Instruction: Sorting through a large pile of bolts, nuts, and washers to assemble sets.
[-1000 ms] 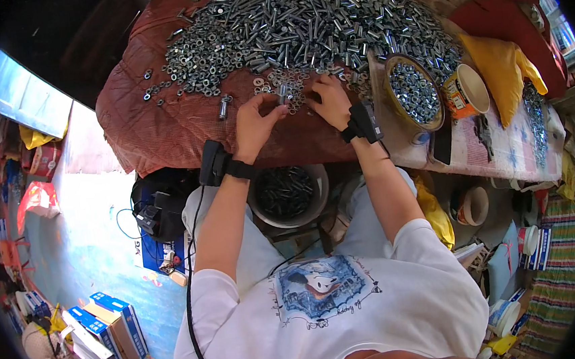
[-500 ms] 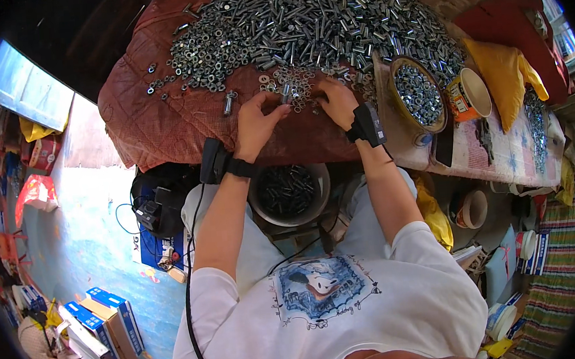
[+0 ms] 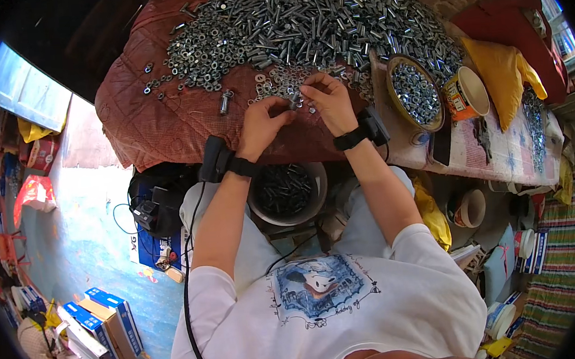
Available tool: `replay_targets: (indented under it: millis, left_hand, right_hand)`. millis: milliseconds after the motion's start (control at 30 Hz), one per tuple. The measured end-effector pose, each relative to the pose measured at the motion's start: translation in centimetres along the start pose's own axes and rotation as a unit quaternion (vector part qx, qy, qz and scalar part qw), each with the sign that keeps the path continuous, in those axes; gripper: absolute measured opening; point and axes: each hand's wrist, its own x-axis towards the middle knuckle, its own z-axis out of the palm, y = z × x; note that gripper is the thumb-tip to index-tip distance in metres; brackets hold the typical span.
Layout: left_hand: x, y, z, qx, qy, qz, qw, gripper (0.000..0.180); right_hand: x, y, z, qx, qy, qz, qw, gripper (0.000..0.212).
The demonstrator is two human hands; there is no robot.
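Head view — left hand point(image 3: 264, 122) pinches a bolt point(image 3: 293, 101) beside the right hand point(image 3: 330, 102) — half-curled, its hold unclear.

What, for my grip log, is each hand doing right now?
Left hand: closed, pinching a metal bolt.
Right hand: beside that bolt; whether it holds anything cannot be told.

Silver-grey is shown by the bolt point(image 3: 293, 101) at the fingertips of the left hand point(image 3: 266, 122), and by the washers point(image 3: 281, 79) just beyond it. Left of that hand, a quilted cloth point(image 3: 151, 126) is coloured reddish-brown. Right of the right hand point(image 3: 330, 102), silvery nuts point(image 3: 414, 92) are ringed by a yellowish bowl point(image 3: 407, 118); farther right, orange is borne by a cream-lined tub point(image 3: 455, 102), deep yellow by a bag point(image 3: 495, 68). Below both hands, a white shirt point(image 3: 244, 318) is printed in blue.
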Motion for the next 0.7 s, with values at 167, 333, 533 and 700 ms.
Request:
replay_targets:
  millis: [167,333,533,700]
  left_hand:
    - [-0.02,0.45,0.05,0.033,0.008,0.016,0.999,0.022]
    - [0.01,0.28,0.07,0.066,0.012,0.037,0.997,0.022]
    - [-0.10,0.27,-0.10,0.013,0.015,0.019,1.000,0.021]
    - [-0.26,0.55,-0.60,-0.017,-0.006,0.005,1.000,0.021]
  right_hand:
    - [-0.05,0.03,0.13,0.052,0.035,0.019,0.998,0.011]
    - [-0.07,-0.11,0.33,0.018,0.007,0.012,1.000,0.011]
    - [-0.18,-0.73,0.54,-0.065,0.018,0.003,0.998,0.012]
    - [-0.34,-0.66,0.74,-0.150,-0.021,-0.073,0.986,0.014]
